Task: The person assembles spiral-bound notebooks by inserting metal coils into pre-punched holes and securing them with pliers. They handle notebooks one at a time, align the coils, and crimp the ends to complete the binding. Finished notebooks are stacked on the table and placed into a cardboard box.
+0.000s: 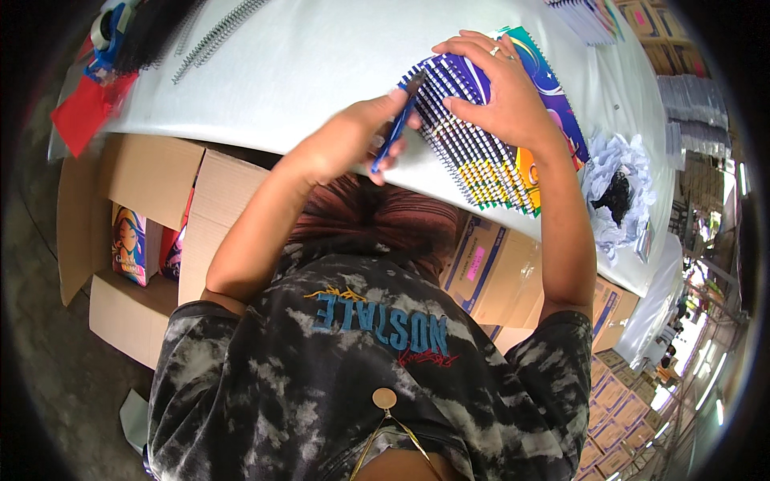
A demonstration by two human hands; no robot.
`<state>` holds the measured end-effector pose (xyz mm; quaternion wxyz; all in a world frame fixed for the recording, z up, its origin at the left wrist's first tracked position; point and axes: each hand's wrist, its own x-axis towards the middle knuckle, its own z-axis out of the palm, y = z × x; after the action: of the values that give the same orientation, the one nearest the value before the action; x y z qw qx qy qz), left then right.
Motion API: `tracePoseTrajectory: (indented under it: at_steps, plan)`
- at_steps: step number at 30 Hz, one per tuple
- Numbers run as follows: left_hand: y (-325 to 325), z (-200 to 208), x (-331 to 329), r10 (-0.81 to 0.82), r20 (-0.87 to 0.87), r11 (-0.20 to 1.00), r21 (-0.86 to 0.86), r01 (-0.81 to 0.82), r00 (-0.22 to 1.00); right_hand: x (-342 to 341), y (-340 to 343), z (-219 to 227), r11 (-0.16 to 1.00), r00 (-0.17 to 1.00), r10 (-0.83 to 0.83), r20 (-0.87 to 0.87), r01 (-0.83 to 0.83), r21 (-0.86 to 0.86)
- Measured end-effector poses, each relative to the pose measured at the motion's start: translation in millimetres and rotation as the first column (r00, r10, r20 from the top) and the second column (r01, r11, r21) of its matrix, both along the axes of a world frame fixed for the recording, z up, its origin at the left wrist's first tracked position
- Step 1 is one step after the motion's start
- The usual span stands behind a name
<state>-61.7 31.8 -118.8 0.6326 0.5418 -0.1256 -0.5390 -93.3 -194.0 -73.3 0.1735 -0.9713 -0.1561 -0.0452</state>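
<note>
My left hand (345, 136) is closed around blue-handled pliers (394, 132). Their dark jaws are at the upper left corner of a stack of spiral-bound notebooks (473, 148), by the coil ends. The notebooks lie fanned near the table's front edge, coil edges toward me, with purple, orange and green covers. My right hand (509, 104) grips the stack from above, thumb on the coils and fingers over the far edge; a ring shows on one finger. Whether the jaws are closed on a coil, I cannot tell.
Loose dark spiral coils (216, 40) lie on the white-covered table (313, 64). A blue tape dispenser (108, 40) and red sheet (88, 112) are far left. A pale crumpled bag (626, 172) holds dark scraps at right. Below stand cardboard boxes (228, 208), one containing books (128, 244).
</note>
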Motion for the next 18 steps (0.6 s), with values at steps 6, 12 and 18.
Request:
tracePoseTrajectory:
  at_steps: [6, 12, 18]
  plan:
    - [0.6, -9.3, -3.5, -0.007, 0.152, 0.999, 0.052, -0.001, 0.988, 0.9, 1.1, 0.2, 1.000, 1.000, -0.001, 0.017, 0.001, 0.010]
    - [2.1, -24.0, 8.1, -0.139, -0.520, 0.937, -0.344, -0.058, 0.843, 3.5, 6.8, -1.2, 0.996, 1.000, -0.011, 0.016, 0.013, -0.092]
    - [6.7, -22.3, 7.2, -0.206, -0.486, 0.911, -0.411, -0.014, 0.849, 4.8, 4.2, -2.4, 0.997, 1.000, -0.017, -0.009, 0.016, -0.075]
